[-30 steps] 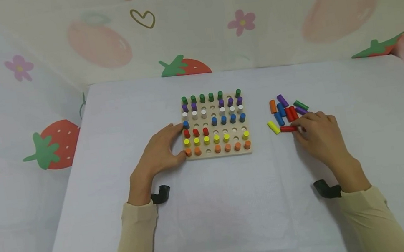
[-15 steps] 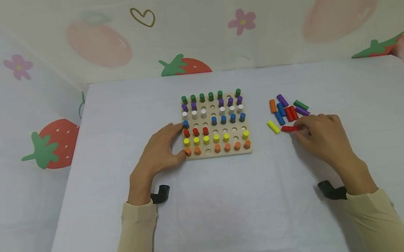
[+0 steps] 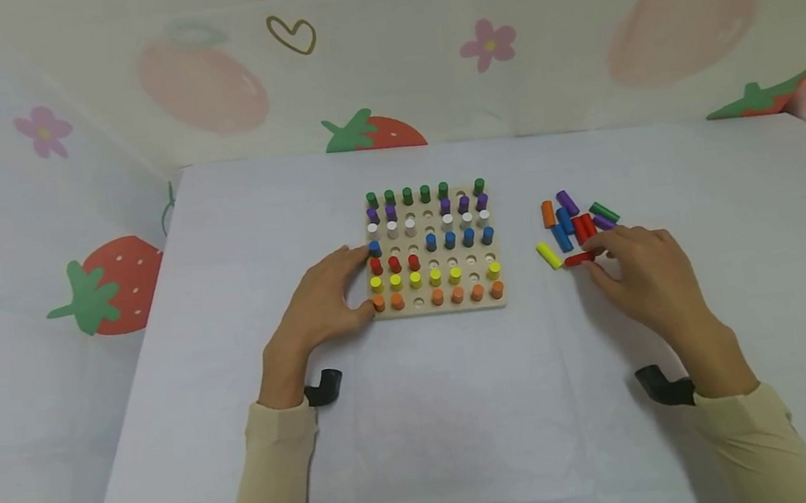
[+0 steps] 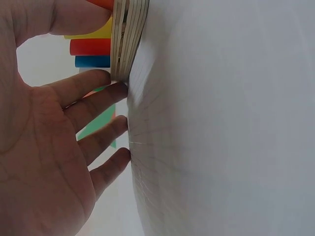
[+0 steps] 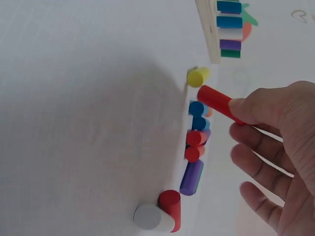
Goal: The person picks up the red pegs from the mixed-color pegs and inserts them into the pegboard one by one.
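A wooden pegboard [image 3: 441, 311] in the head view bears upright pegs in coloured rows, with several bare holes. My left hand [image 3: 318, 300] rests against its left edge, thumb near the front corner and index finger beside the blue row. In the left wrist view the fingers of this hand [image 4: 54, 128] are nearly straight. My right hand [image 3: 648, 276], right of the board, pinches a red peg [image 5: 216, 102] between thumb and index finger. That peg is raised off the table and tilted in the right wrist view; its other end is hidden by the fingers.
Loose pegs lie by my right hand: yellow [image 3: 549, 255], orange [image 3: 548, 214], green [image 3: 604, 212], blue [image 3: 561, 237], purple [image 3: 566, 202] and red [image 3: 581, 230]. A white peg [image 5: 147, 217] and another red peg [image 5: 170, 206] lie nearer the wrist. White cloth [image 3: 425, 433] covers the table.
My right hand has drawn slightly right and toward me, with the red peg's visible end shifting a little right. My left hand stays at the board, and the pegs in it look the same.
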Action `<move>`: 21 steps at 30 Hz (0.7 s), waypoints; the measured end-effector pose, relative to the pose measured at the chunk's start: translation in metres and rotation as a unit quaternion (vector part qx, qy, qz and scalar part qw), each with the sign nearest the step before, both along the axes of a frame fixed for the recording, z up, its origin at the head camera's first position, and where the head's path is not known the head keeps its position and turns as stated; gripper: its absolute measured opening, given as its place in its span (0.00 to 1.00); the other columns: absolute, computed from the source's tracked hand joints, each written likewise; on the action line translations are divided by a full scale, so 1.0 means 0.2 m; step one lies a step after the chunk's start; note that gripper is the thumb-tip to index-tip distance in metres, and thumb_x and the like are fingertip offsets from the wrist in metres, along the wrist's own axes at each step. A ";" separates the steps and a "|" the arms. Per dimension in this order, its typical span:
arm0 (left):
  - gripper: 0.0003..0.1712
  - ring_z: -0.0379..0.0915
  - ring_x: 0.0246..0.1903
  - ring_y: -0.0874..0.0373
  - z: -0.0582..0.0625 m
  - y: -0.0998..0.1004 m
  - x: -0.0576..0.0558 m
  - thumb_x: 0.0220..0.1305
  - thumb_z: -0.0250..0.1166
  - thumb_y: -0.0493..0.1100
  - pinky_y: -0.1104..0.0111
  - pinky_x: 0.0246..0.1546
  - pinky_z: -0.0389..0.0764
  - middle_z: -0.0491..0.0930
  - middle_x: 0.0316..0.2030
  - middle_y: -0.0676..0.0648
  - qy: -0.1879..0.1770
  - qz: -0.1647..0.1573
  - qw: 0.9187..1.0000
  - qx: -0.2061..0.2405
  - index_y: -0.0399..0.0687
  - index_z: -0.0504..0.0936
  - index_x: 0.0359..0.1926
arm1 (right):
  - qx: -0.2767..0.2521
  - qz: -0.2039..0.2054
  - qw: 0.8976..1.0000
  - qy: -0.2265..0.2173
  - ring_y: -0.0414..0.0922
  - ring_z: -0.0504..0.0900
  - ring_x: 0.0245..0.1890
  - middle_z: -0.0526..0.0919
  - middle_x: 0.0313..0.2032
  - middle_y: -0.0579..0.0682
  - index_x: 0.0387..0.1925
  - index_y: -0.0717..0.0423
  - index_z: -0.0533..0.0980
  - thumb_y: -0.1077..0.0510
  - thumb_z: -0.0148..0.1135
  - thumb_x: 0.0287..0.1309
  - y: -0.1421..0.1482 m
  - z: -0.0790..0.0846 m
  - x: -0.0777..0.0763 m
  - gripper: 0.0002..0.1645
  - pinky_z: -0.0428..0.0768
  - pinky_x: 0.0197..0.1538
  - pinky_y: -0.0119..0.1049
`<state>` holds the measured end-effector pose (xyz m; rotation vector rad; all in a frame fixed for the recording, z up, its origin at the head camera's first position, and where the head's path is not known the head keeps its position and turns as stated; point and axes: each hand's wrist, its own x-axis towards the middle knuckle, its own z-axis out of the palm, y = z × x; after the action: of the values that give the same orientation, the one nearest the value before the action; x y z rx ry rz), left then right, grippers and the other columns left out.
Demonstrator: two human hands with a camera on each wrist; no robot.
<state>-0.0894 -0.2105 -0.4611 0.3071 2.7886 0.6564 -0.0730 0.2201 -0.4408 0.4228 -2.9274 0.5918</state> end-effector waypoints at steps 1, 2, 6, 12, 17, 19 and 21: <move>0.49 0.56 0.82 0.44 0.00 0.00 0.00 0.57 0.64 0.53 0.41 0.82 0.59 0.66 0.80 0.44 0.001 0.000 1.000 0.001 0.53 0.64 0.81 | -0.002 0.003 1.000 0.006 0.59 0.85 0.40 0.90 0.40 0.63 0.47 0.63 0.86 0.61 0.76 0.58 -0.01 0.00 0.00 0.16 0.81 0.56 0.63; 0.49 0.56 0.82 0.44 0.00 0.00 0.00 0.57 0.64 0.53 0.42 0.82 0.60 0.66 0.80 0.44 0.002 0.000 1.000 0.001 0.53 0.65 0.81 | -0.006 0.007 1.000 0.012 0.59 0.85 0.40 0.90 0.40 0.63 0.47 0.63 0.86 0.61 0.76 0.58 -0.01 0.00 0.00 0.16 0.81 0.56 0.63; 0.49 0.57 0.82 0.44 0.00 0.00 0.00 0.57 0.63 0.53 0.41 0.82 0.60 0.66 0.80 0.44 0.004 0.000 1.000 0.001 0.53 0.65 0.81 | -0.017 0.023 0.999 0.033 0.58 0.85 0.41 0.90 0.40 0.61 0.46 0.62 0.86 0.62 0.77 0.56 -0.04 -0.01 0.00 0.15 0.82 0.52 0.60; 0.49 0.56 0.82 0.43 0.01 0.00 0.01 0.57 0.63 0.53 0.41 0.82 0.60 0.66 0.80 0.44 0.002 -0.001 1.000 -0.001 0.52 0.65 0.81 | -0.040 0.054 0.996 0.058 0.55 0.82 0.38 0.89 0.36 0.59 0.43 0.61 0.86 0.64 0.75 0.56 -0.09 -0.01 -0.02 0.12 0.82 0.48 0.56; 0.48 0.56 0.82 0.44 0.01 0.00 0.01 0.58 0.64 0.53 0.42 0.83 0.60 0.66 0.80 0.44 0.001 0.001 1.000 0.002 0.52 0.65 0.81 | -0.048 0.075 0.994 0.070 0.54 0.82 0.40 0.89 0.37 0.58 0.42 0.61 0.86 0.64 0.74 0.56 -0.14 0.00 -0.05 0.11 0.82 0.49 0.54; 0.48 0.56 0.82 0.45 0.01 0.00 0.01 0.58 0.64 0.53 0.43 0.83 0.60 0.66 0.80 0.45 0.001 0.004 1.000 0.004 0.53 0.66 0.80 | -0.054 0.083 0.992 0.073 0.54 0.83 0.41 0.89 0.38 0.58 0.42 0.61 0.85 0.64 0.74 0.57 -0.16 0.00 -0.06 0.10 0.82 0.50 0.53; 0.48 0.56 0.82 0.45 0.01 0.00 0.02 0.58 0.64 0.53 0.43 0.83 0.59 0.66 0.80 0.45 0.000 0.006 1.000 0.005 0.53 0.66 0.80 | -0.058 0.090 0.992 0.073 0.55 0.83 0.42 0.89 0.38 0.57 0.42 0.61 0.85 0.64 0.73 0.57 -0.18 0.00 -0.07 0.10 0.83 0.51 0.54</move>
<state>-0.0863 -0.2103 -0.4585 0.2930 2.7893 0.6746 -0.0868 0.1844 -0.4418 0.6889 -2.7171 0.7173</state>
